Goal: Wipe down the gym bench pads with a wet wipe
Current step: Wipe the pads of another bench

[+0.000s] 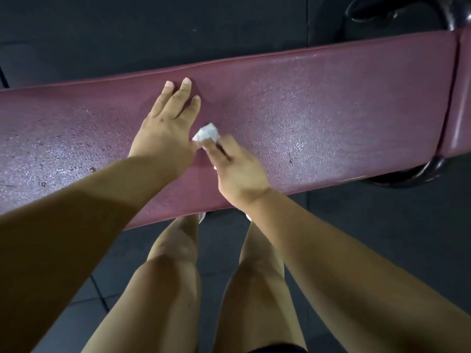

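A long maroon bench pad [318,110] runs across the view, its worn surface glistening wet in patches. My left hand [167,128] lies flat on the pad with straight fingers, palm down. Just to its right, my right hand [237,169] pinches a small crumpled white wet wipe [207,133] at its fingertips and holds it against the pad. A second maroon pad [461,98] adjoins at the right end, past a narrow gap.
Black metal frame tubing [413,177] curves out from under the bench at the right and another black part [397,11] sits at the top right. Dark rubber floor [127,34] lies all around. My bare legs [173,289] stand close to the bench's near edge.
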